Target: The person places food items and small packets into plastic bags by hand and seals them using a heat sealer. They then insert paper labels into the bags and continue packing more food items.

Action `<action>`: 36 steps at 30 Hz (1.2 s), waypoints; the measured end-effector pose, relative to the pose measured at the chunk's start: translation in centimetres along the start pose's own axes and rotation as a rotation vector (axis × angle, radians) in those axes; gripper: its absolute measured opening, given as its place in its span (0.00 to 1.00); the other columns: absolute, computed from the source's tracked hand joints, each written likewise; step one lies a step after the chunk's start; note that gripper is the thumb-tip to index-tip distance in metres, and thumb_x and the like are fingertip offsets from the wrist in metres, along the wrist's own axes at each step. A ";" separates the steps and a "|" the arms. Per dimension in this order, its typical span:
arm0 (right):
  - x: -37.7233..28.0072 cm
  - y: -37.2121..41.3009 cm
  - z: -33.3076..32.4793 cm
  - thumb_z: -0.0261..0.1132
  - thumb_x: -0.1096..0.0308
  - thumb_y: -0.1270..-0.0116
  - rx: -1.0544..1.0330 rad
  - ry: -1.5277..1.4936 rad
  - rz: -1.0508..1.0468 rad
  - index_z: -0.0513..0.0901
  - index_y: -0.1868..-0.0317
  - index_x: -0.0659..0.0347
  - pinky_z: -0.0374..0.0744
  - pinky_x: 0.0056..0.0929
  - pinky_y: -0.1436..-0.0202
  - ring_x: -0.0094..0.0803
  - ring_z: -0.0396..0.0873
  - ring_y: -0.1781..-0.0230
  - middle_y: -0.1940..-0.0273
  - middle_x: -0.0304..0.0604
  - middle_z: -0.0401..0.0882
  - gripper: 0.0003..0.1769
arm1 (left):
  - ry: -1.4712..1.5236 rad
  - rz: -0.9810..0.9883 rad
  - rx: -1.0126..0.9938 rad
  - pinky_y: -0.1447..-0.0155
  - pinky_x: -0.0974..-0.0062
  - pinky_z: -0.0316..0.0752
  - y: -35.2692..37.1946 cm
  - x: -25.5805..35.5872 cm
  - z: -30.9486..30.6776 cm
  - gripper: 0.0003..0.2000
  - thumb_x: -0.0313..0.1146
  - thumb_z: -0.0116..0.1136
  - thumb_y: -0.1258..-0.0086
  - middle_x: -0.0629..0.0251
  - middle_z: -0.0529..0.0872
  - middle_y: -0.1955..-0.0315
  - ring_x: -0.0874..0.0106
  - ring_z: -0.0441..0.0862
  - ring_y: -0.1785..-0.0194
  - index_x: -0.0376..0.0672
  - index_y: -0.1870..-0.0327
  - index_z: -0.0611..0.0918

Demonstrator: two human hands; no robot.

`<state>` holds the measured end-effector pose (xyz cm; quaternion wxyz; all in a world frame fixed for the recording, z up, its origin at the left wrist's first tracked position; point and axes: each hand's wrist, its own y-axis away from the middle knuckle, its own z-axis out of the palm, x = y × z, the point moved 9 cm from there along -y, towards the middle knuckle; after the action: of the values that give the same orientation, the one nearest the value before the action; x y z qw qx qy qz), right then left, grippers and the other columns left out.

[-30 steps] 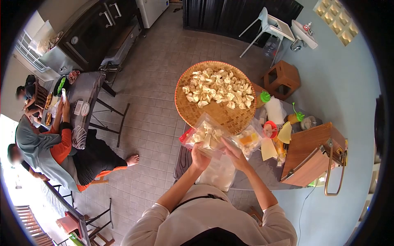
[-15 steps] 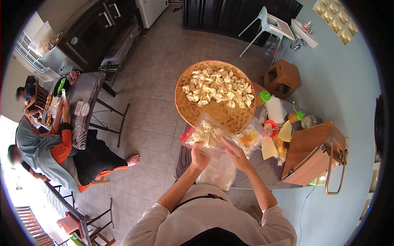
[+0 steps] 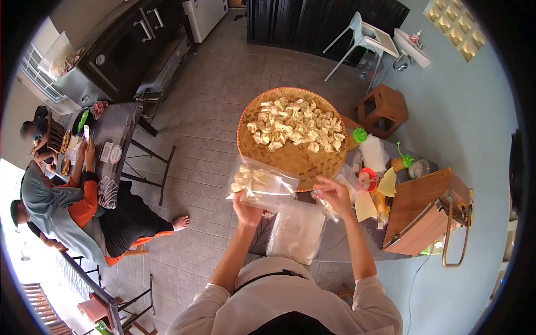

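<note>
At the far left, people sit at a dark table set with food. Nearer the middle, the left hand is raised off the worktop. Its fingers are closed on the lower edge of a clear bag partly filled with pale dumplings, held out over the tiled floor just left of the woven tray. The tray carries a loose heap of dumplings. Below it lies a pile of empty bags. The right hand hovers at the tray's near edge with its fingers bent. I cannot tell whether they pinch the clear film beneath them. Further right stand a red cup, yellow wrappers and a wooden box.
</note>
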<state>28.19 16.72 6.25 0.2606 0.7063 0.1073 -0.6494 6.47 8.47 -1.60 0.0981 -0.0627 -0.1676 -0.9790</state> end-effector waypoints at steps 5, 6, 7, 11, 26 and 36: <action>6.1 -10.0 -7.5 0.63 0.68 0.43 0.311 0.483 -0.161 0.74 0.48 0.62 0.77 0.26 0.59 0.32 0.80 0.62 0.57 0.47 0.79 0.21 | -0.021 0.100 -0.023 0.42 0.66 0.65 0.5 2.4 1.9 0.22 0.41 0.49 0.41 0.62 0.75 0.51 0.65 0.71 0.46 0.41 0.47 0.70; 5.6 -11.3 -7.5 0.63 0.65 0.44 0.364 0.583 -0.200 0.74 0.50 0.63 0.76 0.27 0.60 0.34 0.80 0.64 0.60 0.48 0.80 0.21 | -0.012 0.088 -0.017 0.42 0.66 0.65 0.5 2.3 1.8 0.22 0.41 0.49 0.41 0.63 0.75 0.50 0.65 0.71 0.46 0.41 0.47 0.70; 5.5 -12.5 -7.4 0.63 0.65 0.44 0.357 0.578 -0.210 0.74 0.50 0.63 0.76 0.27 0.60 0.34 0.80 0.64 0.60 0.48 0.80 0.21 | -0.016 0.099 -0.022 0.42 0.66 0.65 0.6 2.4 1.8 0.22 0.41 0.49 0.41 0.63 0.75 0.50 0.65 0.71 0.46 0.41 0.47 0.70; 8.9 -17.7 -8.7 0.60 0.51 0.45 0.465 0.892 0.018 0.77 0.54 0.64 0.75 0.36 0.59 0.43 0.78 0.60 0.61 0.53 0.79 0.26 | -0.030 0.097 -0.026 0.43 0.67 0.67 1.0 2.1 1.2 0.21 0.40 0.47 0.41 0.63 0.76 0.52 0.66 0.73 0.48 0.41 0.47 0.71; 8.6 -15.2 -11.0 0.63 0.67 0.49 0.835 0.806 -0.168 0.79 0.72 0.56 0.76 0.34 0.68 0.40 0.80 0.71 0.75 0.46 0.79 0.05 | -0.007 0.026 0.082 0.41 0.67 0.64 -1.1 0.8 -0.2 0.23 0.39 0.45 0.42 0.61 0.75 0.49 0.65 0.71 0.46 0.38 0.45 0.69; 3.8 -7.3 -7.8 0.61 0.76 0.43 0.445 -0.076 -0.199 0.74 0.68 0.66 0.78 0.24 0.70 0.29 0.79 0.73 0.73 0.43 0.78 0.04 | -0.019 -0.006 0.009 0.39 0.67 0.61 -1.8 -0.4 1.2 0.24 0.40 0.45 0.41 0.64 0.73 0.47 0.65 0.69 0.44 0.41 0.43 0.68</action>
<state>31.86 26.12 0.99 0.0373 0.7072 0.0209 -0.7057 6.53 10.61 -1.14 0.0938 -0.0711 -0.1732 -0.9778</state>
